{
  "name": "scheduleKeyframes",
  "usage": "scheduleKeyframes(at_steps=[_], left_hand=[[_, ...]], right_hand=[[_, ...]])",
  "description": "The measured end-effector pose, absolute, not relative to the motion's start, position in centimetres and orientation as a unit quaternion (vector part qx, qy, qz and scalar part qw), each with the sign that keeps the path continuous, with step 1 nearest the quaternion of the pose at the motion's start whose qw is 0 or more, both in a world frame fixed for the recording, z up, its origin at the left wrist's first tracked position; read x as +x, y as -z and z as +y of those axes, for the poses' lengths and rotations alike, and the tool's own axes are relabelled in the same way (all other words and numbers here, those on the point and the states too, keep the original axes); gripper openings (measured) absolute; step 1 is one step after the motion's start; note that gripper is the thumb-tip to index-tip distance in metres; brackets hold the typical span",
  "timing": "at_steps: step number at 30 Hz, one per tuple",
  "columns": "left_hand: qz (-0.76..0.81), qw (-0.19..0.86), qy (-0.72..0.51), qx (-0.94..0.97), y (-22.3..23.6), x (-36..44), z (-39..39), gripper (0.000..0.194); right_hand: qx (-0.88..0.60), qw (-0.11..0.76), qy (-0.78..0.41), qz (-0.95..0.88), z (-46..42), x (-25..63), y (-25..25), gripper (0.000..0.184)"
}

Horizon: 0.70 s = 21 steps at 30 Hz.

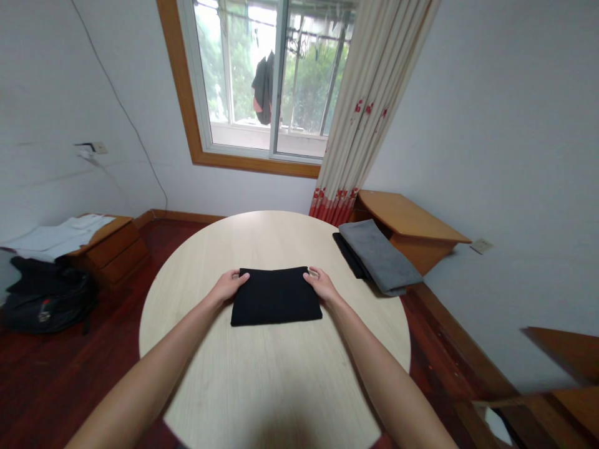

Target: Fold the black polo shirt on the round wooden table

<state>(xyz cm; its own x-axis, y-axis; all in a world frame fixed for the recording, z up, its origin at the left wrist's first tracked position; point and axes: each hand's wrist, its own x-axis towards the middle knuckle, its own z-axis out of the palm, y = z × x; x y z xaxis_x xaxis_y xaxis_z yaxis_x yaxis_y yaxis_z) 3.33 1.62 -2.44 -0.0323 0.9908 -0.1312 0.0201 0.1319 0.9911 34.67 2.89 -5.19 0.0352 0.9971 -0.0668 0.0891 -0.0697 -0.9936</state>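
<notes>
A folded black cloth (276,297) lies flat near the middle of a round light-wood table (262,380). My left hand (229,284) rests at the cloth's far left corner, fingers curled and pinching its edge. My right hand (321,284) sits at the far right corner, its fingers likewise closed on the edge. Both forearms reach in from the near side of the table.
Folded grey and black cloths (378,255) lie at the table's right edge, overhanging toward a wooden side table (406,219). A low wooden cabinet (112,246) with white fabric and a black bag (47,299) stand at the left. Window and curtain are behind.
</notes>
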Motion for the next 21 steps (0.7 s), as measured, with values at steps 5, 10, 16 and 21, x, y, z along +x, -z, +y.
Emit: scheduleKeyframes(at_steps=[5, 10, 16, 21], left_hand=[[0.556, 0.503, -0.464, 0.472, 3.2, 3.1, 1.4, 0.058], [0.59, 0.439, -0.473, 0.484, 4.1, 2.9, 1.3, 0.048], [0.679, 0.246, -0.346, 0.599, 1.5, 2.2, 0.6, 0.021], [0.589, 0.062, -0.313, 0.743, -1.1, 6.3, -2.6, 0.038]], right_hand=[[-0.565, 0.501, -0.376, -0.537, 2.9, 34.6, 6.2, 0.045], [-0.601, 0.477, -0.249, -0.591, 1.9, 34.3, 5.8, 0.032], [-0.685, 0.31, -0.104, -0.651, 0.6, 32.3, 2.9, 0.041], [-0.578, 0.264, -0.002, -0.772, -1.5, 28.5, 0.2, 0.046]])
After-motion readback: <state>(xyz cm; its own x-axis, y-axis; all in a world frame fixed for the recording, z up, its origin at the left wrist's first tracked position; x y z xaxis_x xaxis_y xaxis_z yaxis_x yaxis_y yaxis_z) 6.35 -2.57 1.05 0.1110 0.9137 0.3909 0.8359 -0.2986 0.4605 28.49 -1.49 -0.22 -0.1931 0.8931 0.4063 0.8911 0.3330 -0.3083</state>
